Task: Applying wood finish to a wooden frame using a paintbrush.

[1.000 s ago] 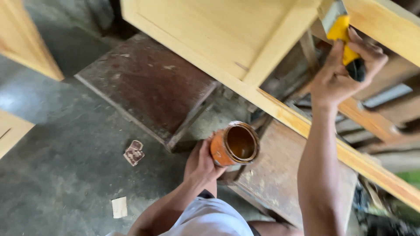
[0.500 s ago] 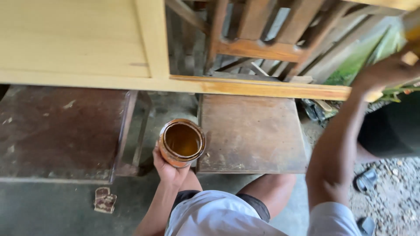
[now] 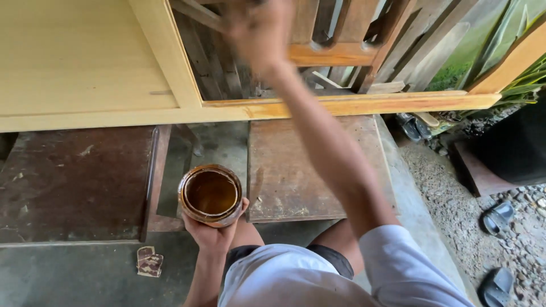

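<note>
Since half a second ago my right hand (image 3: 259,34) has swung from the far right edge of the view across to the upper middle, and it now shows only as a blur in front of the slatted frame; the head camera has also dropped a little nearer to the can.

Going left to right: on the left lies the pale door panel (image 3: 68,57), unfinished and light yellow, over a dark stained board (image 3: 68,182). On the floor near me sits 1 small scrap (image 3: 149,261). My left hand (image 3: 211,232) cups the open can (image 3: 210,194) from below, fingers wrapped round its base, holding it level; the can sits low and centre, just left of my knee, with brown liquid inside. Right of it is a second dark board (image 3: 307,165). Above runs the bottom rail (image 3: 352,105), which looks darker and more orange toward the right, while the left stretch and the panel remain pale, so I judge the coating partly done, with most of the surface left. I cannot tell whether the right hand is closed on anything; blur hides the fingers. Far right, 2 sandals (image 3: 496,216) lie on the gravel.
</note>
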